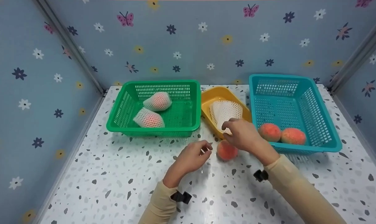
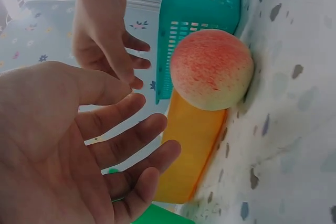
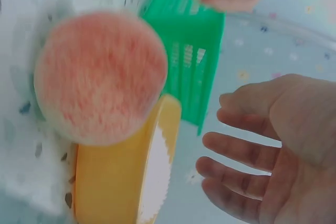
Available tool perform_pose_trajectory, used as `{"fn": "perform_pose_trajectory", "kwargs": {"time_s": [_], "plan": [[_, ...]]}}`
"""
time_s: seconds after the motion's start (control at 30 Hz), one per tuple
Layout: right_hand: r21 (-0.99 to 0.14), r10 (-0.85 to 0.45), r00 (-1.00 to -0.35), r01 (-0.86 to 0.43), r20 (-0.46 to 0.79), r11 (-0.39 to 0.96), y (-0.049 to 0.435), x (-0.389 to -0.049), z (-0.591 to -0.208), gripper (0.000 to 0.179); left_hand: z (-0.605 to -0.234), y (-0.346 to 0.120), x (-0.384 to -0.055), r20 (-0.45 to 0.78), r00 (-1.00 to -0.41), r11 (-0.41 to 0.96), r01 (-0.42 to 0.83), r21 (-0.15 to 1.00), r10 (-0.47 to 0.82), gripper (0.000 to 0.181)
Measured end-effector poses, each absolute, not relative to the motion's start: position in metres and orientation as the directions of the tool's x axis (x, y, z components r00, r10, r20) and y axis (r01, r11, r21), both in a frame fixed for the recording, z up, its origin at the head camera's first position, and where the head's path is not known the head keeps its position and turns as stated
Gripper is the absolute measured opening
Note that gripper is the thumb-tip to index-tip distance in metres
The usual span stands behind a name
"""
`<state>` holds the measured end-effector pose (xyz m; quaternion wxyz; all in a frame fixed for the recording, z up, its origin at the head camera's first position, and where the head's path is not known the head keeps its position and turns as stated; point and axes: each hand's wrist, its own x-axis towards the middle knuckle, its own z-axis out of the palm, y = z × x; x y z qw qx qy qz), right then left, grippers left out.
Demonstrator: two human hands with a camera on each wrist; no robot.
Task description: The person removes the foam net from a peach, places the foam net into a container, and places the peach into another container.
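Observation:
A bare peach [image 1: 227,150] rests on the speckled table between my two hands, in front of the yellow tray [image 1: 210,123]. My left hand [image 1: 194,156] hovers just left of the peach, its fingers loosely bent and holding nothing. Over the tray's near end is my right hand [image 1: 244,133], also with nothing between its fingers in the right wrist view. White foam net sleeves [image 1: 226,110] lie in the tray, a little beyond the right fingertips. Both wrist views show the peach [image 2: 211,69] apart from the hands.
To the left, a green basket [image 1: 153,129] holds two peaches in foam nets [image 1: 158,101]. A blue basket [image 1: 326,124] on the right holds two bare peaches [image 1: 293,136]. Patterned panels [image 1: 188,40] enclose the table's back and sides.

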<state>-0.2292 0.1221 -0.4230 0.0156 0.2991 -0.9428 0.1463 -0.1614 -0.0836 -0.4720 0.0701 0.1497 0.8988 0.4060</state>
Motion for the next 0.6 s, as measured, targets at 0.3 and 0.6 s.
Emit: {"fn": "perform_pose_trajectory", "kwargs": {"time_s": [0.3,0.6], "plan": [[-0.234,-0.605,-0.759,-0.651,0.243,0.723,0.128,-0.197,-0.448,0.018,-0.487,-0.088,-0.163,-0.023,-0.94,0.628,0.208,0.75,0.34,0.018],[-0.168,-0.623,-0.735,-0.672,0.266,0.721,0.129,-0.191,-0.48,0.05,-0.495,-0.094,-0.164,-0.024,-0.945,0.607,0.191,0.771,0.327,0.015]]}}
